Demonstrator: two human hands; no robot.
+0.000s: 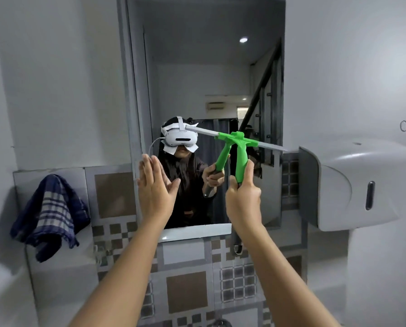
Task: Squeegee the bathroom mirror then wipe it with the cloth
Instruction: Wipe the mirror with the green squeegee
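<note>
The tall wall mirror (204, 67) fills the middle of the view. My right hand (243, 197) grips the handle of a green squeegee (241, 159), whose long grey blade lies slanted across the glass at about mid height, its right end lower. My left hand (153, 187) is flat against the mirror's lower left edge, fingers spread and pointing up. A dark blue checked cloth (50, 215) hangs over the ledge to the left of the mirror, away from both hands.
A white wall dispenser (357, 185) juts out right beside the mirror, close to the blade's right end. Grey and brown patterned tiles (188, 289) cover the wall under the mirror. A person in a headset is reflected in the glass.
</note>
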